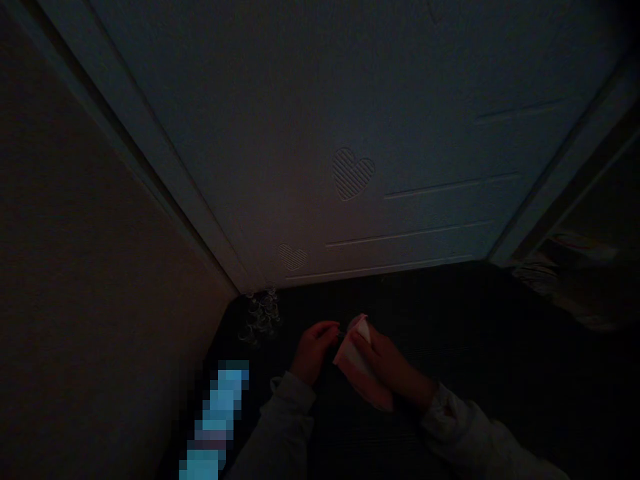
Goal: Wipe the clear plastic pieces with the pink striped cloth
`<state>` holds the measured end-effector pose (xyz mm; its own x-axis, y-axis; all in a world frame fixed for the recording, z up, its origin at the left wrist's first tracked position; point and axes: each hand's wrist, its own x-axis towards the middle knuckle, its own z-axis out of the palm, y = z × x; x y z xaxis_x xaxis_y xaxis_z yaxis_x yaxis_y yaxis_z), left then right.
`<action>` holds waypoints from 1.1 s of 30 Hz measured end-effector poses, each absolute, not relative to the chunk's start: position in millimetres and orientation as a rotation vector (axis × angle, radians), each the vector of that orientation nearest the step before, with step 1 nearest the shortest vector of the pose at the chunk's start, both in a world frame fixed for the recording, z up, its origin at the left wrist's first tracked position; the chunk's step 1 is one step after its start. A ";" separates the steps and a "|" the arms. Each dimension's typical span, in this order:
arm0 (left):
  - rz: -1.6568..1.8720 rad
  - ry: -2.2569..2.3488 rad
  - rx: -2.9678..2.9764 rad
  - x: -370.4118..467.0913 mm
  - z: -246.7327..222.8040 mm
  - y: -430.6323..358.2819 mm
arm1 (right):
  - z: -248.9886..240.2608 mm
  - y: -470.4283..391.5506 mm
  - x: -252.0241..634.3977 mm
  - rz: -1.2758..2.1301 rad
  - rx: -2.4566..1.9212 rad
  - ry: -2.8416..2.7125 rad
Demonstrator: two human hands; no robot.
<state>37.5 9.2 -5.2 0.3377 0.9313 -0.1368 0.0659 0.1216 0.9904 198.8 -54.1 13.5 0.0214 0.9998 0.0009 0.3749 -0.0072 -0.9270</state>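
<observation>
In dim light my right hand (383, 357) is closed on a pink and white pouch-like item (356, 363), which hangs down at a tilt below its fingers. Just left of it, my left hand (316, 347) has its fingers pinched together near the item's upper left edge. Something thin and pale shows between the left fingertips and the item, too small and dark to name. Both forearms wear light sleeves.
A pale door (300, 133) with heart patterns and grooves stands ahead. Several clear, ring-like objects (263, 313) lie on the dark floor (425, 300) by the left corner. A bright pixelated strip (220, 407) is at lower left. Striped fabric (537, 273) lies at right.
</observation>
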 end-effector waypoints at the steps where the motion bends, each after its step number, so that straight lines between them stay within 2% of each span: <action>1: 0.835 1.039 1.287 37.7 -4.8 9.0 | 13.6 -54.1 198.9 0.990 -1.496 -1.471; 33: 0.820 1.050 1.286 36.2 -8.2 10.6 | 11.7 -53.6 197.8 0.973 -1.505 -1.464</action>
